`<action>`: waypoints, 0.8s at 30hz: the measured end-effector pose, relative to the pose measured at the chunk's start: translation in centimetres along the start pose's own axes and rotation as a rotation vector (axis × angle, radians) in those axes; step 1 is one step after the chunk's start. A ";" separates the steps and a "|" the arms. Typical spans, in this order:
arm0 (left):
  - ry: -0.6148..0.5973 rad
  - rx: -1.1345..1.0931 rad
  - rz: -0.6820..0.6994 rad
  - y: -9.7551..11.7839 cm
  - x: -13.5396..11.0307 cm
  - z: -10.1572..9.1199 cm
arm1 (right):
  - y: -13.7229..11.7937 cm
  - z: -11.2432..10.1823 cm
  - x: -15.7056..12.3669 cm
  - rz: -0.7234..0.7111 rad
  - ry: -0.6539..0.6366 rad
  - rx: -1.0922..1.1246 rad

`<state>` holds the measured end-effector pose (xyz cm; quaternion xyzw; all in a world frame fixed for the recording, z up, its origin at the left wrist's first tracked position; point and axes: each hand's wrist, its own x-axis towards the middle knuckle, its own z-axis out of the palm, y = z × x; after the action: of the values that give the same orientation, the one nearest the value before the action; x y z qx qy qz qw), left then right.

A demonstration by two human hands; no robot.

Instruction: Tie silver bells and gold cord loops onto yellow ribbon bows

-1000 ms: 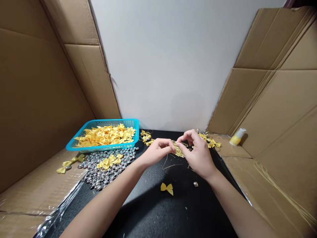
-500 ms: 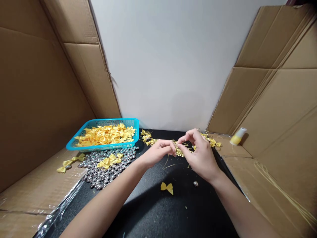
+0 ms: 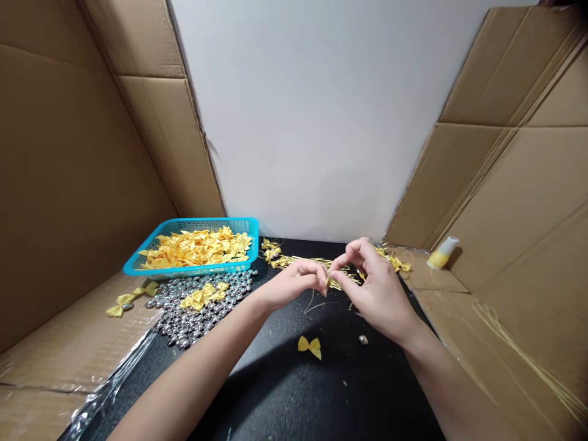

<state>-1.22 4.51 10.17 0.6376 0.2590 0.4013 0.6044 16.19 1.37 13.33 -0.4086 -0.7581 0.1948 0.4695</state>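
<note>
My left hand (image 3: 294, 283) and my right hand (image 3: 377, 288) meet over the black mat (image 3: 294, 380), fingertips pinched together on a thin gold cord (image 3: 316, 301) that dangles in a loop below them. Just behind the fingers lies a bundle of gold cords (image 3: 316, 263). A single yellow ribbon bow (image 3: 309, 346) lies on the mat below the hands, and a small silver bell (image 3: 362, 339) rests to its right. Both hands are closed in a pinch.
A blue basket (image 3: 138, 267) full of yellow bows stands at the left, with a heap of silver bells (image 3: 193, 312) in front of it. Finished bows (image 3: 392, 262) lie at the back right. A small yellow-and-white bottle (image 3: 441, 252) stands on cardboard. Cardboard walls enclose both sides.
Both hands drifted slightly right and a little lower, still pinching the cord between them. The bow and bell on the mat have not moved.
</note>
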 end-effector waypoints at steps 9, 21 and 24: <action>-0.011 -0.082 -0.001 -0.1 0.0 0.2 | -0.2 0.1 0.0 -0.001 -0.009 0.031; -0.120 -0.027 -0.033 0.1 -0.2 -0.1 | -0.4 0.3 0.0 0.032 -0.058 0.138; -0.149 0.000 -0.046 0.4 -0.2 -0.1 | -0.5 0.3 -0.1 0.037 -0.078 0.155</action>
<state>-1.51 4.34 10.48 0.6597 0.2277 0.3388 0.6310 15.76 1.04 13.45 -0.3772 -0.7507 0.2774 0.4660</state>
